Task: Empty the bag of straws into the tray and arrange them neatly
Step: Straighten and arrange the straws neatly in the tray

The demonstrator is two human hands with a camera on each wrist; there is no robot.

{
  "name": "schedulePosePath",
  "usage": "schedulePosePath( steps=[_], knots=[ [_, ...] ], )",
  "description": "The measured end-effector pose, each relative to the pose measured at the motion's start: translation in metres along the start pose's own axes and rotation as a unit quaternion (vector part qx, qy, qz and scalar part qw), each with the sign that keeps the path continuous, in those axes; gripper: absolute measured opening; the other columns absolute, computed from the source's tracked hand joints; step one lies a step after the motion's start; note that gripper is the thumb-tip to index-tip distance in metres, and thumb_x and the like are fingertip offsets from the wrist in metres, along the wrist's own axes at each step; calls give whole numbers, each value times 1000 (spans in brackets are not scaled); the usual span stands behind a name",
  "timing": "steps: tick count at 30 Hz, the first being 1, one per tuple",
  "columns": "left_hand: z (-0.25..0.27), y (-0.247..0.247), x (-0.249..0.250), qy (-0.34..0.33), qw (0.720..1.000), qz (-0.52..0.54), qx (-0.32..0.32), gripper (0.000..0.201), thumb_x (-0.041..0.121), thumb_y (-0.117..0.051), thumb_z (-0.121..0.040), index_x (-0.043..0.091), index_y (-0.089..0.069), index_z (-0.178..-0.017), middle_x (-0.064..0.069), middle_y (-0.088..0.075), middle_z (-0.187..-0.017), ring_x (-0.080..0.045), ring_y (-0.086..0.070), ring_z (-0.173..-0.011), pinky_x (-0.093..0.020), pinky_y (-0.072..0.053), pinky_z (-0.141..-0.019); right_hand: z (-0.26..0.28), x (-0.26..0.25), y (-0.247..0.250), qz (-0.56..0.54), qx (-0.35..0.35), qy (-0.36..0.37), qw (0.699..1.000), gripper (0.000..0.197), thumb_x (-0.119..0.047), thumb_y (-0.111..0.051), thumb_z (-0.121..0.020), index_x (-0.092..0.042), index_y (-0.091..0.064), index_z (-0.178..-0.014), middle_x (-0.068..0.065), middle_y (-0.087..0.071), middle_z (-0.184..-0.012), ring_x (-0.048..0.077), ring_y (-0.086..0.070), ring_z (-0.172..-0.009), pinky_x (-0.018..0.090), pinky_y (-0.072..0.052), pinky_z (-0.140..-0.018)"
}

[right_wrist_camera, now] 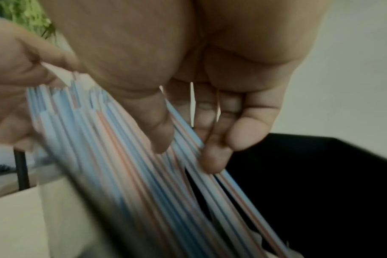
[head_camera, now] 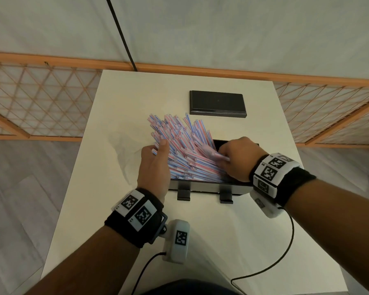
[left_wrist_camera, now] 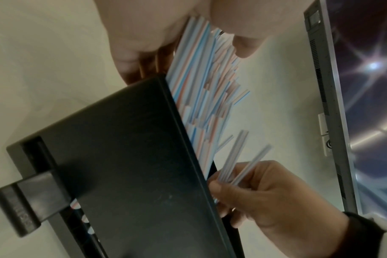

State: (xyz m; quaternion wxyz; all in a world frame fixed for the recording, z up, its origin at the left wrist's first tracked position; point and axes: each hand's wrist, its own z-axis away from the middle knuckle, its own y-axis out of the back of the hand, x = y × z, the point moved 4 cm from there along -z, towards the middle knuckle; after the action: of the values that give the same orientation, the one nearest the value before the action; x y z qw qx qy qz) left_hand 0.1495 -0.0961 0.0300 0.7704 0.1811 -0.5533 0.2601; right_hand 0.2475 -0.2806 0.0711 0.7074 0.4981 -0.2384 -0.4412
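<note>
A heap of red- and blue-striped white straws (head_camera: 185, 145) leans out of the black tray (head_camera: 202, 186) and fans toward the far left. My left hand (head_camera: 160, 149) holds the heap's left side, fingers behind it and thumb over it, as the left wrist view shows around the straws (left_wrist_camera: 201, 83). My right hand (head_camera: 224, 155) is over the tray's right half and pinches a few straws (left_wrist_camera: 239, 162). In the right wrist view its fingers (right_wrist_camera: 212, 157) curl round those straws (right_wrist_camera: 126, 157) above the tray (right_wrist_camera: 309, 183). The crumpled clear bag (head_camera: 121, 150) lies left of the tray.
A black flat lid (head_camera: 217, 102) lies on the white table (head_camera: 232, 241) behind the tray. Two black clips (head_camera: 183, 193) stick out of the tray's near wall. A wrist-camera cable (head_camera: 281, 258) loops at the near right. A wooden lattice screen (head_camera: 41, 99) stands behind the table.
</note>
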Motion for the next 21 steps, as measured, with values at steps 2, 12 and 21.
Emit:
schedulePosePath(
  steps=[2, 12, 21],
  knots=[
    [0, -1, -2, 13, 1000, 6, -3, 52, 62, -52, -90, 11, -46, -97, 5, -48, -77, -13, -48, -69, -32, -42, -72, -5, 1, 8, 1, 28, -6, 1000, 23, -34, -51, -92, -20, -57, -75, 4, -59, -74, 27, -53, -69, 32, -46, -64],
    [2, 5, 3, 15, 995, -96, 17, 53, 64, -45, -97, 15, -52, -115, 3, -59, -97, -21, -54, -92, -35, -38, -86, 6, 12, 13, -71, 82, -29, 994, 26, -40, -68, -83, -17, -61, -92, 0, -65, -88, 23, -59, -83, 33, -50, -75],
    [10, 8, 18, -29, 970, -240, -22, 53, 63, -44, -96, 17, -47, -70, 1, -54, -70, -17, -50, -68, -32, -33, -62, 22, -5, -32, -183, -17, 72, 980, 34, -60, -61, -85, -26, -64, -82, -7, -59, -68, 6, -55, -65, 23, -44, -64]
  ],
)
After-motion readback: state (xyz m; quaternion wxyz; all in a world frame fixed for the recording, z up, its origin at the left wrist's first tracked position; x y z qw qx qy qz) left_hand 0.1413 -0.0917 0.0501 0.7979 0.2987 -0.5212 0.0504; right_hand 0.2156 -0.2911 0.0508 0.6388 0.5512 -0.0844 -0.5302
